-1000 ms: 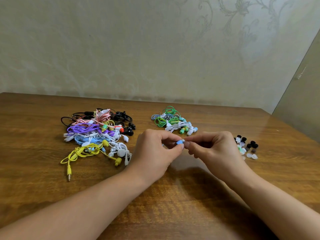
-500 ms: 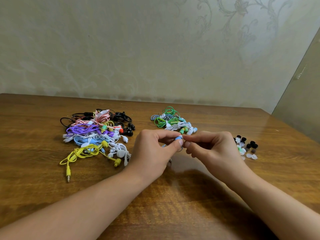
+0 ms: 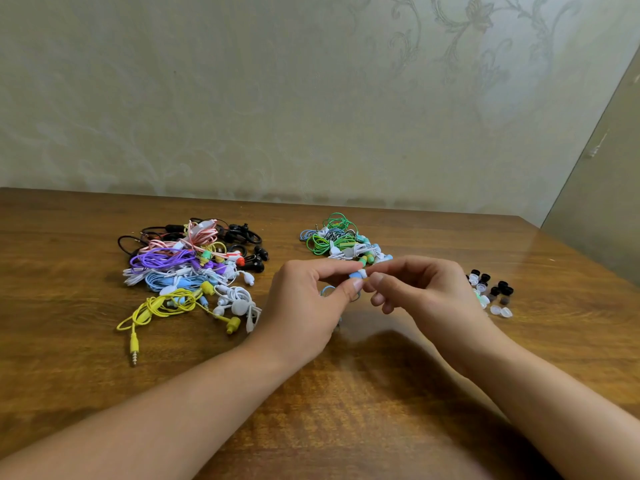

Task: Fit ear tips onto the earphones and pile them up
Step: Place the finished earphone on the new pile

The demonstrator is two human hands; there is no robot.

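Wood-grain table fills the lower half of the head view, pushed against a pale wall with a faint floral pattern. That is the only view I have, so everything below comes from it.

Both hands meet over the middle of the table, lifted clear of it, I judge so the cord can hang free while the tip goes on. My left hand pinches a light blue earphone between thumb and forefinger, its nozzle end turned toward the other hand. My right hand pinches a white ear tip against that end, thumb and forefinger closed on it, the other fingers curled loosely below. Whether the tip is fully seated I cannot tell; the fingertips cover the joint.

A loop of the blue cord shows just beneath the left fingers.

Far left lies a big tangle of mixed earphones, with a yellow pair trailing toward me. Behind the hands sits a smaller green and white pile. Loose ear tips, black, clear and white, are clustered just beyond the right wrist, close by, probably so that hand can fetch the next one with little travel.
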